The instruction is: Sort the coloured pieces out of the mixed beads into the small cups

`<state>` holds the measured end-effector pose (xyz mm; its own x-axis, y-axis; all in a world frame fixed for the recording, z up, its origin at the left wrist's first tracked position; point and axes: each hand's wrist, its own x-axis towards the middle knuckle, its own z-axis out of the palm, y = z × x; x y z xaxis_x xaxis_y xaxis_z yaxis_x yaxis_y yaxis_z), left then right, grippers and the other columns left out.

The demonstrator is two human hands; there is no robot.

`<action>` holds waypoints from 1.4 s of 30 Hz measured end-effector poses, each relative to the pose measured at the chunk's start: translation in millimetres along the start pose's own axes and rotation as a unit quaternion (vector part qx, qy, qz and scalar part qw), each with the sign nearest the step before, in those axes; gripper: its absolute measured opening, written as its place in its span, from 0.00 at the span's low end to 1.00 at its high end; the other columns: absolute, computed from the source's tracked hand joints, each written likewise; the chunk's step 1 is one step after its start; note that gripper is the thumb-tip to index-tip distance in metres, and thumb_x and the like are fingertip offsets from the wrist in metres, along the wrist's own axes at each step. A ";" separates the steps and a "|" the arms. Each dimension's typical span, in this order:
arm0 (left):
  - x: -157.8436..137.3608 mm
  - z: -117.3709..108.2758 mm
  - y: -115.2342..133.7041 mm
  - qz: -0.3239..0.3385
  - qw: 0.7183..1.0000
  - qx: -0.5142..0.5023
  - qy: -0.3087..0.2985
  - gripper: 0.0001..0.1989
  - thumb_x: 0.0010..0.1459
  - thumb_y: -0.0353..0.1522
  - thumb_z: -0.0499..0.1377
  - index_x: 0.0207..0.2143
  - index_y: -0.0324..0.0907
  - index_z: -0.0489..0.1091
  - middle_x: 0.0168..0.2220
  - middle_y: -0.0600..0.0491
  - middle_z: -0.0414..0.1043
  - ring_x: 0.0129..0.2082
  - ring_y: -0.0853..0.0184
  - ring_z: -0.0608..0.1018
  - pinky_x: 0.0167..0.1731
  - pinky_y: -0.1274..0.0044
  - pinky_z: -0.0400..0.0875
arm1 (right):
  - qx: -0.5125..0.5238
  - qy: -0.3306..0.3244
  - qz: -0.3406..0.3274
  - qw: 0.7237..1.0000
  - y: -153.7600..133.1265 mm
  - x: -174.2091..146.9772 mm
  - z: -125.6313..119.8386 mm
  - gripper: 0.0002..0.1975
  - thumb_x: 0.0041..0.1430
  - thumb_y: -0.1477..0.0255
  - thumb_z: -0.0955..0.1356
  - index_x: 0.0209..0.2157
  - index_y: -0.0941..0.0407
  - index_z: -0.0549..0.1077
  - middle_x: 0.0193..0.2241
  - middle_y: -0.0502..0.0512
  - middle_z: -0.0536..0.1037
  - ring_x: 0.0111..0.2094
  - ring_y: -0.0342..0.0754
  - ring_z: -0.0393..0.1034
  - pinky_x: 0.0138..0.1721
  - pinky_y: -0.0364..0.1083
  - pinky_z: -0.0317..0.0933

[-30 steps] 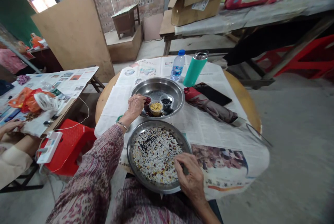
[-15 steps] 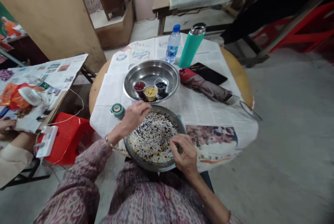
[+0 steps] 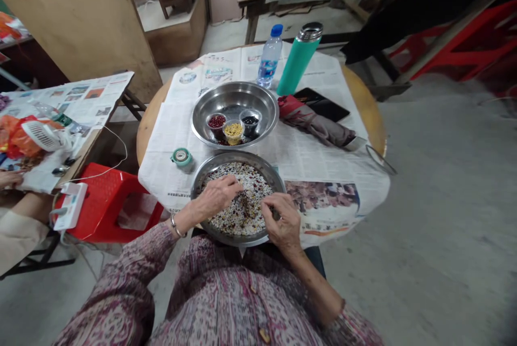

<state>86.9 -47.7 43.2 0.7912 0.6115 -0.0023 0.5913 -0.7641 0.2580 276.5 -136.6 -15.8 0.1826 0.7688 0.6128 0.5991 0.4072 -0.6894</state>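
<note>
The near steel basin [image 3: 278, 174] holds mixed white, yellow, red and black grains and beans [image 3: 246, 217]. Over its left part is my left hand [image 3: 220, 195], fingertips pinched together above the grains. My right hand [image 3: 283, 219] is curled at the basin's right side, thumb and finger pressed together. Whatever is in either pinch is too small to make out. Behind stands a second steel basin [image 3: 197, 120] with three clear cups: red beans [image 3: 217, 121], yellow beans [image 3: 233, 131] and black beans [image 3: 250, 120].
On the newspaper-covered round table [image 3: 161, 174] are a green lid [image 3: 181, 156], a water bottle [image 3: 270, 58], a teal flask [image 3: 299, 61], a folded umbrella [image 3: 315, 122] and a dark flat device [image 3: 323, 104]. A red stool [image 3: 100, 211] and another person's arm [image 3: 28, 209] are at left.
My left hand has moved from near the back rim of the near basin to lower over the grains. My right hand stays at the right side, still curled.
</note>
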 end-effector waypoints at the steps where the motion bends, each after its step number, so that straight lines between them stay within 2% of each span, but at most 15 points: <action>1: 4.2 -2.8 -3.9 -0.017 1.000 -0.014 0.013 0.09 0.68 0.28 0.54 0.48 0.42 0.72 0.44 0.50 0.71 0.45 0.65 0.74 0.47 0.73 0.72 | 0.000 0.001 0.001 1.000 0.1 0.0 0.1 0.07 0.60 0.78 0.67 0.31 0.52 0.72 0.28 0.50 0.77 0.35 0.48 0.70 0.40 0.49 0.65; 3: 11.4 -6.6 -8.7 -0.054 0.998 -0.023 0.034 0.14 0.64 0.33 0.61 0.52 0.43 0.70 0.49 0.49 0.69 0.50 0.62 0.73 0.52 0.69 0.71 | 0.003 0.001 0.002 1.000 0.4 -0.1 0.3 0.07 0.60 0.78 0.67 0.31 0.53 0.72 0.28 0.50 0.77 0.35 0.49 0.69 0.41 0.49 0.65; 6: 21.1 -6.6 -7.8 -0.115 0.993 -0.005 0.031 0.36 0.52 0.44 0.71 0.59 0.43 0.65 0.58 0.45 0.63 0.56 0.51 0.68 0.54 0.60 0.70 | 0.009 0.003 0.000 1.000 0.6 -0.1 0.5 0.07 0.60 0.78 0.67 0.31 0.53 0.72 0.28 0.51 0.77 0.35 0.49 0.69 0.41 0.49 0.65; 7: 24.2 -5.4 -5.5 -0.120 0.992 -0.007 0.022 0.39 0.50 0.45 0.72 0.60 0.43 0.64 0.59 0.44 0.62 0.56 0.50 0.67 0.53 0.60 0.70 | 0.009 0.003 0.002 1.000 0.6 0.0 0.5 0.07 0.60 0.78 0.67 0.31 0.53 0.72 0.28 0.51 0.77 0.35 0.49 0.69 0.41 0.50 0.65; 9: 29.6 -2.6 0.7 -0.098 0.995 -0.029 -0.005 0.32 0.54 0.41 0.70 0.58 0.43 0.66 0.56 0.45 0.63 0.55 0.53 0.69 0.53 0.63 0.70 | 0.009 0.001 0.007 1.000 0.3 0.4 0.5 0.07 0.60 0.78 0.67 0.30 0.53 0.72 0.28 0.51 0.77 0.35 0.49 0.70 0.41 0.50 0.65; 12: 31.5 -1.2 11.4 -0.029 0.995 -0.066 -0.064 0.11 0.64 0.30 0.60 0.49 0.42 0.71 0.47 0.49 0.69 0.49 0.62 0.74 0.51 0.71 0.71 | 0.008 0.003 0.012 1.000 -0.8 1.2 0.3 0.07 0.60 0.77 0.67 0.30 0.52 0.72 0.28 0.51 0.77 0.35 0.49 0.70 0.41 0.50 0.65; 15: 20.1 -6.2 19.4 0.005 0.992 -0.077 -0.103 0.08 0.67 0.27 0.54 0.45 0.43 0.72 0.43 0.51 0.71 0.44 0.64 0.76 0.45 0.74 0.71 | 0.010 0.004 0.010 1.000 -2.1 2.1 -0.2 0.07 0.60 0.78 0.67 0.30 0.52 0.72 0.28 0.51 0.77 0.35 0.49 0.70 0.40 0.50 0.65; 18: -4.1 -15.2 22.9 0.002 0.989 -0.085 -0.120 0.07 0.68 0.31 0.55 0.43 0.44 0.73 0.43 0.52 0.72 0.42 0.66 0.76 0.42 0.75 0.70 | 0.012 -0.001 0.007 1.000 -3.0 2.6 -1.0 0.07 0.61 0.78 0.67 0.31 0.52 0.72 0.28 0.50 0.77 0.35 0.49 0.70 0.41 0.49 0.65; 22: -38.2 -22.6 21.6 0.012 0.979 -0.092 -0.183 0.05 0.67 0.33 0.58 0.42 0.46 0.75 0.41 0.54 0.73 0.41 0.67 0.76 0.39 0.78 0.69 | 0.010 -0.001 0.006 1.000 -2.6 2.1 -1.3 0.07 0.60 0.79 0.67 0.32 0.53 0.72 0.29 0.50 0.77 0.36 0.49 0.70 0.42 0.49 0.65; 27: -45.0 -16.1 8.2 -0.034 0.992 -0.043 -0.116 0.07 0.70 0.32 0.54 0.41 0.42 0.71 0.43 0.52 0.70 0.43 0.65 0.75 0.43 0.75 0.71 | 0.005 0.003 0.005 1.000 -0.7 0.5 -0.4 0.06 0.60 0.78 0.67 0.31 0.52 0.72 0.29 0.50 0.77 0.35 0.48 0.70 0.41 0.49 0.65; 31: -19.6 -7.2 -0.1 -0.077 0.995 -0.059 -0.028 0.05 0.68 0.32 0.57 0.45 0.42 0.69 0.46 0.50 0.67 0.46 0.64 0.74 0.47 0.72 0.73 | 0.004 -0.001 0.007 1.000 -0.2 0.4 -0.2 0.06 0.60 0.78 0.67 0.31 0.52 0.73 0.28 0.50 0.77 0.35 0.49 0.70 0.40 0.49 0.65; 33: -4.4 -3.0 3.7 -0.084 0.994 -0.073 0.003 0.13 0.66 0.36 0.60 0.50 0.42 0.67 0.49 0.48 0.66 0.49 0.62 0.73 0.50 0.68 0.73 | 0.003 -0.002 0.011 1.000 -0.2 0.7 -0.2 0.06 0.60 0.77 0.67 0.30 0.52 0.73 0.28 0.50 0.77 0.35 0.49 0.70 0.40 0.50 0.65; 36: 11.9 3.6 18.4 -0.056 0.995 -0.085 -0.003 0.21 0.62 0.42 0.63 0.53 0.43 0.65 0.52 0.46 0.64 0.52 0.58 0.72 0.50 0.66 0.74 | 0.001 -0.002 0.019 1.000 -0.3 1.1 -0.4 0.07 0.60 0.76 0.67 0.29 0.52 0.73 0.27 0.50 0.77 0.34 0.49 0.70 0.40 0.50 0.65; 38: 15.6 7.6 28.8 -0.013 0.997 -0.078 -0.027 0.21 0.61 0.43 0.64 0.52 0.43 0.67 0.52 0.46 0.64 0.53 0.57 0.71 0.48 0.67 0.75 | 0.002 -0.002 0.021 1.000 -0.6 1.4 -0.6 0.07 0.60 0.76 0.67 0.29 0.52 0.72 0.27 0.50 0.77 0.35 0.49 0.70 0.40 0.50 0.65; 42: 5.3 8.3 34.7 0.025 0.995 -0.047 -0.082 0.06 0.65 0.31 0.59 0.45 0.42 0.70 0.47 0.49 0.68 0.48 0.62 0.73 0.44 0.73 0.74 | 0.007 -0.004 0.014 1.000 -1.7 2.0 -1.3 0.07 0.60 0.77 0.67 0.29 0.52 0.72 0.27 0.50 0.76 0.35 0.49 0.70 0.40 0.50 0.65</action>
<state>113.0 -72.7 44.1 0.8384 0.5262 -0.1422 0.5397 -0.7651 0.3511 276.9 -136.3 -12.9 0.1928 0.7844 0.5895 0.5822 0.3921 -0.7122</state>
